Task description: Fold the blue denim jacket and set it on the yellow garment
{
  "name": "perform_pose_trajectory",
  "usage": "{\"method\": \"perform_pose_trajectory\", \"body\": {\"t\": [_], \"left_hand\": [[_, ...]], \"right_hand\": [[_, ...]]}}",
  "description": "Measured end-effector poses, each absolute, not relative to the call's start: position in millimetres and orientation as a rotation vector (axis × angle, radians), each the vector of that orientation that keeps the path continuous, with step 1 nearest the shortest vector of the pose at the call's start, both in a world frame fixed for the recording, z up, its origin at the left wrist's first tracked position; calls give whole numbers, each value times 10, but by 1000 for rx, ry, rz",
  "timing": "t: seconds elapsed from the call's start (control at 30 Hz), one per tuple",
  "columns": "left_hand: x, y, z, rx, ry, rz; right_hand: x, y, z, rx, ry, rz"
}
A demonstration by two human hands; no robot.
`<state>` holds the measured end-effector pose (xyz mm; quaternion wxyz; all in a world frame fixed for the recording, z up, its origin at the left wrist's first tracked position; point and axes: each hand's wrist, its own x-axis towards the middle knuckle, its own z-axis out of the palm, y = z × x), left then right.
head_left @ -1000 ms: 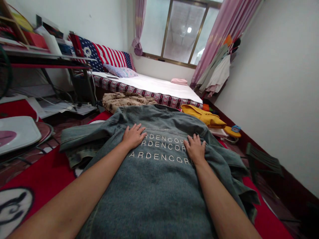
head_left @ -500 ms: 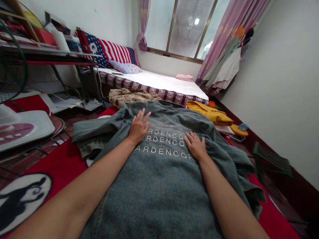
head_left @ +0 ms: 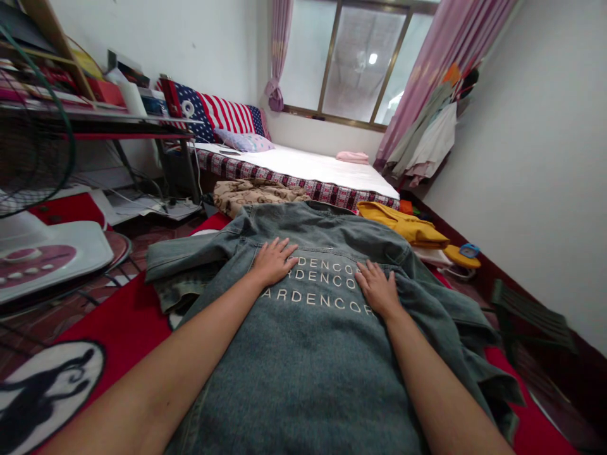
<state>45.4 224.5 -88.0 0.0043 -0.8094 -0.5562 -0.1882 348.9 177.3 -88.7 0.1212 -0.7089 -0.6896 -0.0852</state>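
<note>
A grey-blue denim jacket [head_left: 303, 360] lies spread with its back facing up, and three rows of pale lettering run across its upper back. My left hand [head_left: 274, 262] rests flat on the left end of the lettering, fingers spread, covering the first letters. On the right end of the rows lies my right hand [head_left: 379, 287], palm down with its fingers apart. Neither hand grips the cloth. Both jacket sleeves stretch out to the sides, the left one partly folded over itself. The jacket's lower edge is out of view.
Under the jacket is a red blanket [head_left: 118, 354] with a black-and-white figure. Beyond it lie a patterned brown cloth [head_left: 256, 193] and folded yellow clothing [head_left: 403, 224]. A white fan base [head_left: 52, 256] stands left, a dark green folding stool [head_left: 531, 316] right, a bed [head_left: 303, 165] behind.
My left hand has shifted slightly right and toward me across the lettering, its fingers now angled more to the right. My right hand stays at the lettering's right end. The camera view has tilted slightly.
</note>
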Motion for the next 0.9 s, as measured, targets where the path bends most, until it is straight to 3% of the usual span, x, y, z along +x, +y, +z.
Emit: {"method": "perform_pose_trajectory", "body": {"t": [0.3, 0.47, 0.77, 0.9], "left_hand": [[484, 2242, -926, -2521, -1811, -464], [494, 2247, -873, -2571, -1834, -383], [31, 1646, -574, -2991, -1642, -44], [-544, 1227, -300, -3363, -1533, -236]], "right_hand": [[2951, 1714, -692, -2520, -1937, 81], [2553, 1476, -855, -2191, -2080, -17], [2761, 1488, -943, -1844, -1924, 154], [2755, 1465, -948, -1750, -1847, 171]]}}
